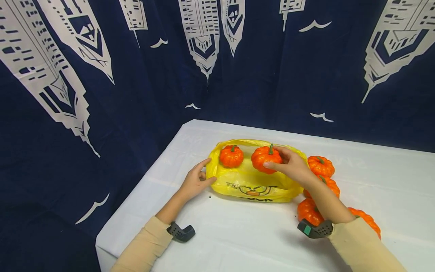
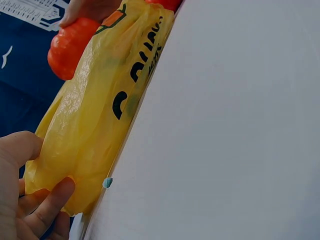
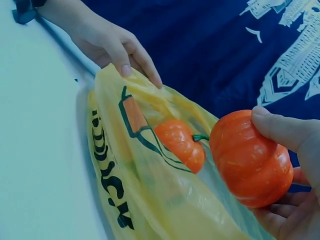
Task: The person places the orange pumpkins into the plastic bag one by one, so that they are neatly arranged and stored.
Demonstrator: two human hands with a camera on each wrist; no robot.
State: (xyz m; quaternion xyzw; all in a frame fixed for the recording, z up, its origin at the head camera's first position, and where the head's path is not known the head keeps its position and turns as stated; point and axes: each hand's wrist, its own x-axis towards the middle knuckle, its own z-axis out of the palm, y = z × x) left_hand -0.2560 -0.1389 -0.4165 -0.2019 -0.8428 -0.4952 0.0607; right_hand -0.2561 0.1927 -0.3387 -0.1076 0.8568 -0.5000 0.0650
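A yellow plastic bag (image 1: 244,185) lies with its mouth open on the white table. One orange pumpkin (image 1: 231,156) sits inside at its left end, also visible in the right wrist view (image 3: 181,145). The left hand (image 1: 195,181) holds the bag's left edge, thumb and fingers spread along the rim; the left wrist view shows this hand (image 2: 30,185) at the yellow plastic (image 2: 85,135). Over the bag's mouth, the right hand (image 1: 293,164) grips a second pumpkin (image 1: 263,159) between thumb and fingers, its green stem pointing up in the head view.
Several more orange pumpkins (image 1: 321,166) stand right of the bag, partly under the right forearm. The white table (image 1: 238,234) has a back edge against a dark blue curtain (image 1: 265,94) with white building prints. Each wrist wears a dark band.
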